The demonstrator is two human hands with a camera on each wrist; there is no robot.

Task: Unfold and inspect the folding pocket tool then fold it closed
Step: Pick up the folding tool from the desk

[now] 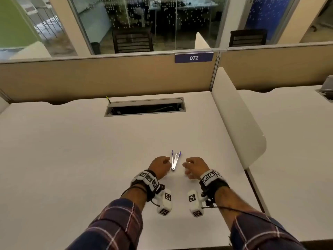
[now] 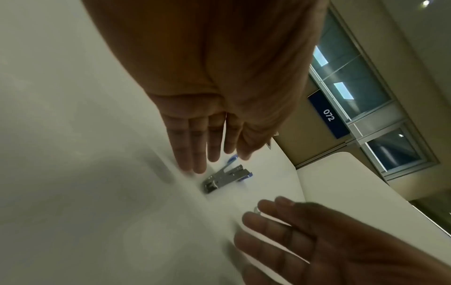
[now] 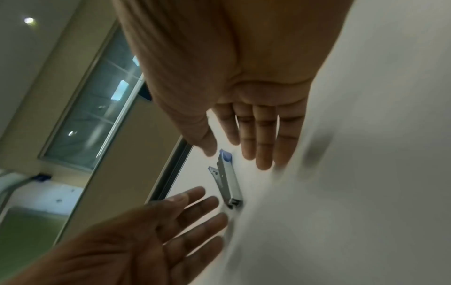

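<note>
A silver folding pocket tool (image 1: pixel 175 160) with blue handle tips lies on the white desk (image 1: pixel 90 150), its two handles slightly spread at the far end. It also shows in the left wrist view (image 2: pixel 225 178) and the right wrist view (image 3: pixel 228 183). My left hand (image 1: pixel 161 166) hovers just left of it and my right hand (image 1: pixel 193 167) just right of it. Neither touches the tool. Both wrist views show fingers relaxed and extended, holding nothing: left hand (image 2: pixel 205 146), right hand (image 3: pixel 253 138).
A recessed cable tray (image 1: pixel 145 107) with its lid up sits at the back of the desk. A beige partition (image 1: pixel 108 78) with a "072" sign (image 1: pixel 194 57) stands behind. A white side divider (image 1: pixel 237 120) borders the right.
</note>
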